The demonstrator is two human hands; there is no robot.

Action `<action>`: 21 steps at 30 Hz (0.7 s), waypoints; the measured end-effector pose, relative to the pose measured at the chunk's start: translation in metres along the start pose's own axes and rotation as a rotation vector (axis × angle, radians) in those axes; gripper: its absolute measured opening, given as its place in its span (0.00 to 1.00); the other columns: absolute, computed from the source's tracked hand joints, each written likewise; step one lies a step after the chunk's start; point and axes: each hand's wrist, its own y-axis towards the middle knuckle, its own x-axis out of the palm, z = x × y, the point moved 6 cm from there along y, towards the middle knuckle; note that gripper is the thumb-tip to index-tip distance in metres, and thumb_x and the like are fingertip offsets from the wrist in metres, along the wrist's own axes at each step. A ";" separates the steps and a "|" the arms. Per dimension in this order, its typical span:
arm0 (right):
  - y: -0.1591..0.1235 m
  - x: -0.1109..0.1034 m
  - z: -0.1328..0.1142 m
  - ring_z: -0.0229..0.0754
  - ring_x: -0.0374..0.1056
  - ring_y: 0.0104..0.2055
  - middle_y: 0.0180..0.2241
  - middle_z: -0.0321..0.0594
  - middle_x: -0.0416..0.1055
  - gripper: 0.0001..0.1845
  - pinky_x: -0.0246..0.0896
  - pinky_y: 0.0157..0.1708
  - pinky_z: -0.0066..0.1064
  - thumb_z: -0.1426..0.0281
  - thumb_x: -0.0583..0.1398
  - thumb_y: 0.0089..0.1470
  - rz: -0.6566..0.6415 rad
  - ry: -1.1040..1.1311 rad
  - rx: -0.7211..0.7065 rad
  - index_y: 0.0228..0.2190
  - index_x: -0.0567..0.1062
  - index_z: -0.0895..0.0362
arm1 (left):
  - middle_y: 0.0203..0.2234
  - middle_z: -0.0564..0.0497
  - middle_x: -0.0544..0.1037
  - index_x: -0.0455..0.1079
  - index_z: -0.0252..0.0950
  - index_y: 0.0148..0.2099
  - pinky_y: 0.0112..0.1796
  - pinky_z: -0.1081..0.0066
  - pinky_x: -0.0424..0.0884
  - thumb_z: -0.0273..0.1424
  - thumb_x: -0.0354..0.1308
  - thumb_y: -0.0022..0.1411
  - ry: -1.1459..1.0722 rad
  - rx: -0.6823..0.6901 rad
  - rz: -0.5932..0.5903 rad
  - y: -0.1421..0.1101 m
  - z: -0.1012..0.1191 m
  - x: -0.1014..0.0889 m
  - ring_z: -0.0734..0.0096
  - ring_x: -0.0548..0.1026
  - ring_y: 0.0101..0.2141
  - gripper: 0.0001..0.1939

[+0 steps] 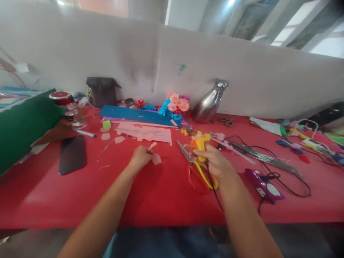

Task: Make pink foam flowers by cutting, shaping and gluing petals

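Between the fingertips of my left hand (141, 157) is a small pink paper piece (156, 159), its ends sticking out past my fingers. My right hand (213, 159) is wrapped round a yellow glue gun (201, 144), whose black cord hangs down from the handle. Scissors with yellow and red handles (200, 168) lie partly spread on the table beside and below the glue gun, blades toward the upper left. Beyond my left hand, pink paper sheets (163, 135) and several cut scraps lie near a blue board (134, 114).
Paper flowers (176, 104) and a steel jug (211, 102) stand along the wall. At left are a phone (72, 154), a pen (84, 133), a glass jar (76, 116) and a green panel (24, 129). On the right lie wires (268, 159), a purple power strip (264, 186) and cords.
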 end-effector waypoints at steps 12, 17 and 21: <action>-0.046 0.047 0.011 0.38 0.61 0.19 0.17 0.32 0.64 0.13 0.54 0.21 0.29 0.57 0.57 0.50 -0.044 -0.561 -0.093 0.32 0.72 0.53 | 0.22 0.47 0.77 0.75 0.35 0.26 0.28 0.72 0.63 0.29 0.62 0.44 0.072 0.008 0.027 0.002 -0.001 0.000 0.65 0.74 0.27 0.03; -0.049 0.059 0.002 0.42 0.65 0.24 0.20 0.34 0.68 0.10 0.56 0.27 0.31 0.59 0.56 0.52 -0.003 -0.701 -0.188 0.31 0.71 0.52 | 0.24 0.47 0.78 0.74 0.35 0.27 0.30 0.72 0.64 0.30 0.62 0.45 0.089 0.035 0.027 0.003 -0.001 -0.001 0.65 0.74 0.29 0.04; -0.047 0.061 0.003 0.45 0.68 0.28 0.21 0.35 0.68 0.11 0.56 0.29 0.32 0.59 0.55 0.52 -0.011 -0.750 -0.185 0.32 0.72 0.51 | 0.24 0.46 0.78 0.74 0.35 0.27 0.30 0.72 0.64 0.29 0.61 0.45 0.097 0.038 0.035 0.003 -0.001 0.001 0.65 0.74 0.29 0.04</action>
